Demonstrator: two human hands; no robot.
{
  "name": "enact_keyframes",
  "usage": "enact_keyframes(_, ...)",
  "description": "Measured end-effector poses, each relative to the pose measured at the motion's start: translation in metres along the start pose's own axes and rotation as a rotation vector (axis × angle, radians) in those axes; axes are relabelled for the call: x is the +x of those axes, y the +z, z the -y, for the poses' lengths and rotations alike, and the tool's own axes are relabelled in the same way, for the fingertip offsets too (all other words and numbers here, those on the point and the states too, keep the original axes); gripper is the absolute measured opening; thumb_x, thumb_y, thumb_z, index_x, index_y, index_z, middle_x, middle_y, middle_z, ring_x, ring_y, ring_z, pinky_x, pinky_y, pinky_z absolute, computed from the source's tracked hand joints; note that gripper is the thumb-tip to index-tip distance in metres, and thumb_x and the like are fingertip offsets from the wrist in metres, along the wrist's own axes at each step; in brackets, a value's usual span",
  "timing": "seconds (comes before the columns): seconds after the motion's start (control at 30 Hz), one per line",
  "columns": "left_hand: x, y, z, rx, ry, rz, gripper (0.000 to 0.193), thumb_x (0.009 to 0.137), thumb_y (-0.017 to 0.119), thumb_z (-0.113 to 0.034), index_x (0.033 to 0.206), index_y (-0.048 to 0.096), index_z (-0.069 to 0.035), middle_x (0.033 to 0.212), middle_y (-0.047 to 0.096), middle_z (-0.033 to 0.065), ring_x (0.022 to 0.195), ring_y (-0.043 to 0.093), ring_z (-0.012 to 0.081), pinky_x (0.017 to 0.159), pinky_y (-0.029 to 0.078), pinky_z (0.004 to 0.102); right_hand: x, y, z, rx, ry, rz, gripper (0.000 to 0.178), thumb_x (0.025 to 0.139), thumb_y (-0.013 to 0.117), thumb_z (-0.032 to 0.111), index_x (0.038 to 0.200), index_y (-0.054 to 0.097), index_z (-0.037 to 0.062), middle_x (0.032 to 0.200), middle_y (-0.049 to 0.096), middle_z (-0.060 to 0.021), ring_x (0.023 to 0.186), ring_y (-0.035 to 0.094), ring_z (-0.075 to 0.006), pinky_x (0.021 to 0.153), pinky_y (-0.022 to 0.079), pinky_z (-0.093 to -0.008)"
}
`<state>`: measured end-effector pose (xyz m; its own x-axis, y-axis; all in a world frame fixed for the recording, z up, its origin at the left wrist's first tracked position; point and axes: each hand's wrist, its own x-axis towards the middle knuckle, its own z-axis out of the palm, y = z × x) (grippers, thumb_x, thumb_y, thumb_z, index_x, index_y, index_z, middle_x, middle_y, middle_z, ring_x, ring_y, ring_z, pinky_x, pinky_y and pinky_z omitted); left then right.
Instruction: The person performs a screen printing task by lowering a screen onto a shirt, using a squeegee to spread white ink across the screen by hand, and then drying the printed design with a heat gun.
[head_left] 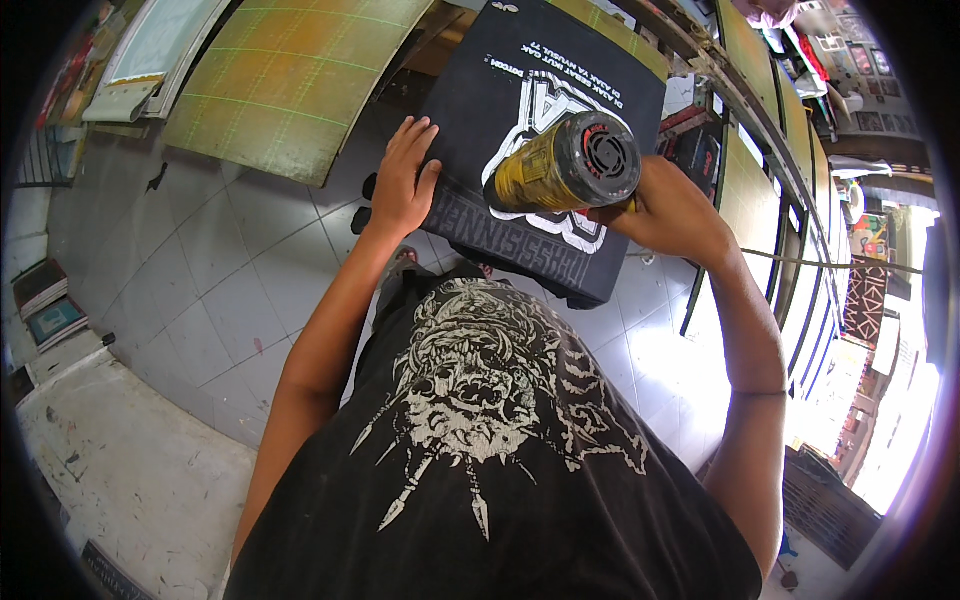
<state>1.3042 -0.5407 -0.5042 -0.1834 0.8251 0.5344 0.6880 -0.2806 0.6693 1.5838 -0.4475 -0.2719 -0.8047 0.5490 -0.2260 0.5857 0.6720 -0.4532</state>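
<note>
A black T-shirt [470,110] with white printed lettering and a large white-outlined graphic lies spread over a flat board in front of me. My right hand [672,212] is wrapped round the handle of a yellow and black heat gun [545,172], which is over the print with its round vented back end toward me. The gun's body hides part of the graphic. My left hand [406,178] rests at the shirt's left edge, its fingers stretched out and holding nothing. Part of the shirt hangs over the board's near edge.
Another yellowish board [290,75] with green grid lines stands at the left. More boards [750,170] line a metal rail [745,90] on the right. A cable [830,262] runs rightward from near my right hand. A pale worktop [140,450] is at the lower left, above grey floor tiles [240,270].
</note>
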Motion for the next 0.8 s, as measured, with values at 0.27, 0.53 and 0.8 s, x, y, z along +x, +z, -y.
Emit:
enact_keyframes(0.27, 0.000, 0.003, 0.000, 0.147, 0.030, 0.087, 0.046, 0.099, 0.054, -0.030, 0.135, 0.057, -0.001, 0.145, 0.051, 0.0206, 0.140, 0.039, 0.0439, 0.115, 0.030, 0.0573, 0.009, -0.004, -0.009, 0.017, 0.120, -0.155, 0.031, 0.082, 0.076, 0.020, 0.108, 0.072, 0.0025, 0.089, 0.072, -0.0227, 0.085, 0.070, -0.0384, 0.078, 0.053, -0.0441)
enact_keyframes(0.53, -0.001, 0.004, -0.003, 0.232, 0.033, 0.119, 0.045, 0.099, 0.054, -0.028, 0.138, 0.055, -0.004, 0.149, 0.048, 0.0188, 0.143, 0.036, 0.0427, 0.116, 0.027, 0.0583, 0.021, -0.013, -0.017, 0.013, 0.158, -0.199, 0.034, 0.083, 0.075, 0.017, 0.114, 0.071, 0.0037, 0.096, 0.073, -0.0209, 0.088, 0.070, -0.0363, 0.082, 0.052, -0.0422)
enact_keyframes(0.8, -0.003, 0.008, 0.001, 0.264, 0.037, 0.123, 0.045, 0.100, 0.051, -0.027, 0.138, 0.055, -0.004, 0.150, 0.046, 0.0186, 0.144, 0.034, 0.0429, 0.116, 0.027, 0.0592, 0.026, -0.019, -0.031, 0.007, 0.152, -0.228, 0.033, 0.084, 0.075, 0.018, 0.114, 0.071, 0.0045, 0.100, 0.074, -0.0190, 0.090, 0.071, -0.0337, 0.085, 0.052, -0.0414)
